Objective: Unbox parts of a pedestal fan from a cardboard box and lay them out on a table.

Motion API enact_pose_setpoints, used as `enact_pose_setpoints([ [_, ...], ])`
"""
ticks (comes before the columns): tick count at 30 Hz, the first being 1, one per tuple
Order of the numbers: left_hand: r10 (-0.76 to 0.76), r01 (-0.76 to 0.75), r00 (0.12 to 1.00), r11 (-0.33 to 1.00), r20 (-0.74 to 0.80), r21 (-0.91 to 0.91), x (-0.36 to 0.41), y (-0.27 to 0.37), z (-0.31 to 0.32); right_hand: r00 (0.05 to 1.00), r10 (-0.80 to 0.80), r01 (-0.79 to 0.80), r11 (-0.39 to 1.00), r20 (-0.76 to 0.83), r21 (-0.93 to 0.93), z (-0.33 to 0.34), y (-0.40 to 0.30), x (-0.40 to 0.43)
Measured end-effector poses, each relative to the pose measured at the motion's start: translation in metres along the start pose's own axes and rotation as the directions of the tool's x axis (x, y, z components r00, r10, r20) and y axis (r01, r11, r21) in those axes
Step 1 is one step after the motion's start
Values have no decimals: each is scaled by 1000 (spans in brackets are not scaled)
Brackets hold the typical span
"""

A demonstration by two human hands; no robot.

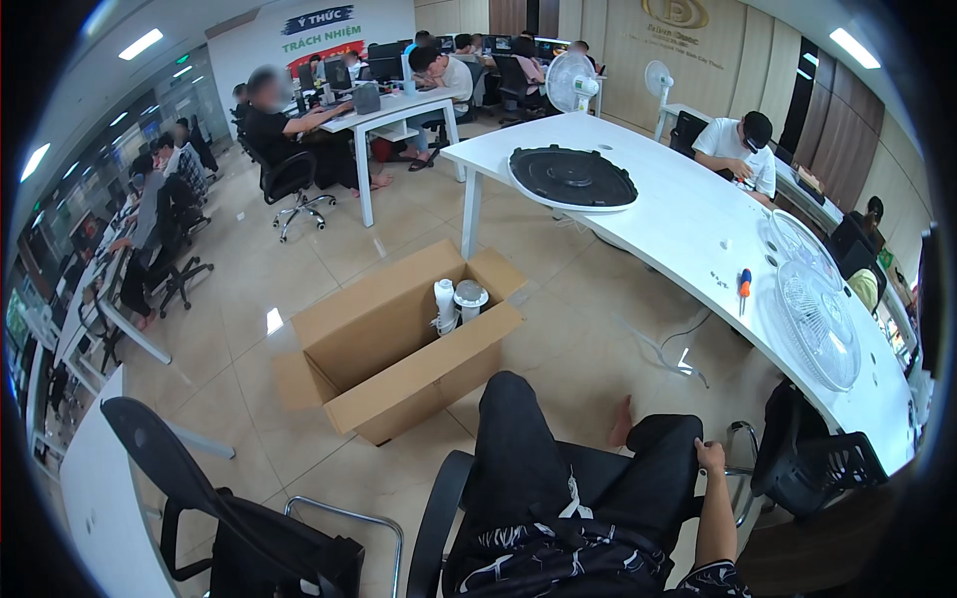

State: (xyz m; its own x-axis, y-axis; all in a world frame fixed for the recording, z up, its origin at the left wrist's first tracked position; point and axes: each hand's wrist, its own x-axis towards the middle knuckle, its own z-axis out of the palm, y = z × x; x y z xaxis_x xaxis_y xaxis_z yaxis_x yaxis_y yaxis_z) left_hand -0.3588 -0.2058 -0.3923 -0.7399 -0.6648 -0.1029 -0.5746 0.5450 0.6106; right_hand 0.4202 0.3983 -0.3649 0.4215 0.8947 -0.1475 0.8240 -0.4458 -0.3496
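Note:
My right hand (710, 454) rests against the outer side of my right knee, fingers curled by the black trouser fabric; whether it pinches the cloth is unclear. My left hand is out of view. On the floor before me stands an open cardboard box (407, 389). Inside it are a white fan part (445, 303) and a white cylindrical part with a grey top (471, 291). To the right, a white table (673, 232) bears a round base with a black underside (574, 177), an orange-and-blue screwdriver (745, 288) and clear fan grilles (816, 325).
Small metal pieces (718, 279) lie near the screwdriver. An empty black chair (247, 516) stands at my left, another chair (804, 456) at my right. A loose strap (677, 362) lies on the tiled floor. Several people sit at desks, one across the table (736, 153).

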Motion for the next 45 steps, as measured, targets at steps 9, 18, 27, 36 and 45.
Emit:
enact_pose_setpoints([
  [9,-115,113,968,993,-222,-22,22,-29,-42,994,-49,50,999,94,-7,-7,-43,-7],
  [18,-158,166,888,986,-431,-19,59,-40,-100,986,-83,81,996,147,25,-9,-63,-7],
  [27,318,-793,362,599,-876,-110,-61,199,-290,968,-113,67,977,224,203,-12,-64,7],
  [36,947,-661,-102,-293,-304,-691,-380,270,-120,956,-187,161,978,228,130,4,-86,-1],
  [45,899,-709,-363,-97,244,-699,-464,336,181,965,-162,159,987,206,31,-10,-83,-18],
])
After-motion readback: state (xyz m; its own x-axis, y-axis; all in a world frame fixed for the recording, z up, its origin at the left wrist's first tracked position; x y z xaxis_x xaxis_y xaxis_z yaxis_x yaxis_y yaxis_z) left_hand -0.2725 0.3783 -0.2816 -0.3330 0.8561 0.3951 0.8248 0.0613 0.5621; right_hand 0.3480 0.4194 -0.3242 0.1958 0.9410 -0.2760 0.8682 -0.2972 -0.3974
